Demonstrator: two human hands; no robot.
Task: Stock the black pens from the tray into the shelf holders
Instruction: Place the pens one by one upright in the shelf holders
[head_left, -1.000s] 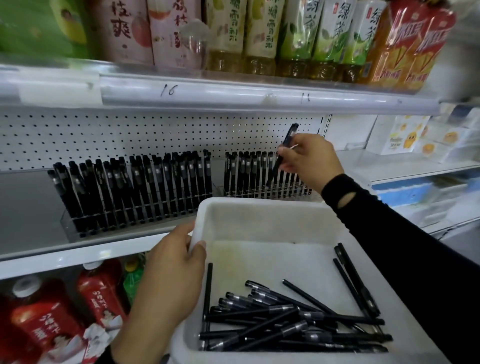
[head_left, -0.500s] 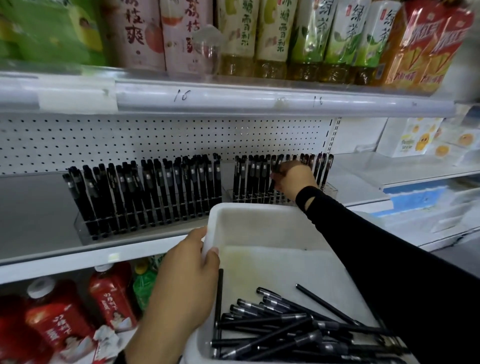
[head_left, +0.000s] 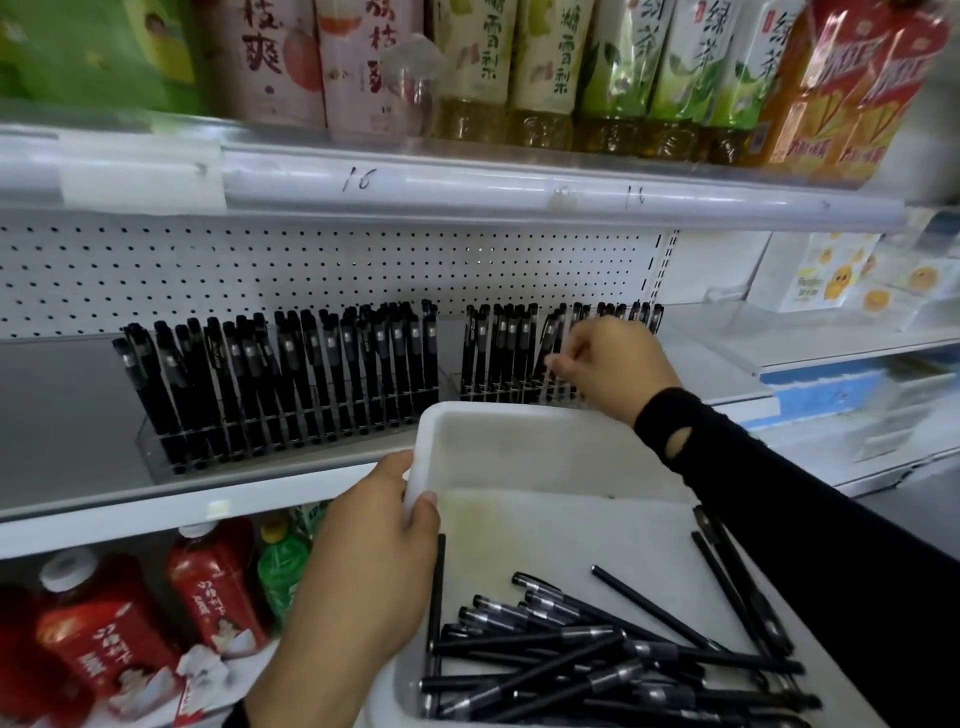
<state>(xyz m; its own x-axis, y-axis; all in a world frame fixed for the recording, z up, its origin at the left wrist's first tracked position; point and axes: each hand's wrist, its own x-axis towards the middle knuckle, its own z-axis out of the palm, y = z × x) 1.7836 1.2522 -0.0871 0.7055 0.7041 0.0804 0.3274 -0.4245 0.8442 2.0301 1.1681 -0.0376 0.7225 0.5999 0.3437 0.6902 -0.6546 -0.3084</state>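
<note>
Black pens stand in tight rows in the left holder (head_left: 291, 415) on the grey shelf (head_left: 67, 415), and it looks full. To its right, the right holder (head_left: 514, 364) is also well stocked, with one leaning pen (head_left: 546, 338) tilted among the upright ones. We judge the step in hand to be seating that single pen into a slot. The next move, as we read it, calls for straightening the pen, letting go, and reaching back down for another. Many loose pens (head_left: 571, 665) lie heaped in the near end of the white plastic tray (head_left: 519, 421), so much stocking remains.

Now the hands, from left to right. The left hand (head_left: 374, 561) grips the tray's left rim: the thumb (head_left: 423, 512) hooks over the edge to the inside, and the other fingers wrap the outer wall, mostly hidden. It holds the tray up just in front of the shelf edge. The right hand (head_left: 613, 369), in a black sleeve, reaches over the tray's far rim to the right holder. Its fingers (head_left: 563, 364) are curled and drawn together, and they appear to pinch the leaning pen partway down its shaft.
</note>
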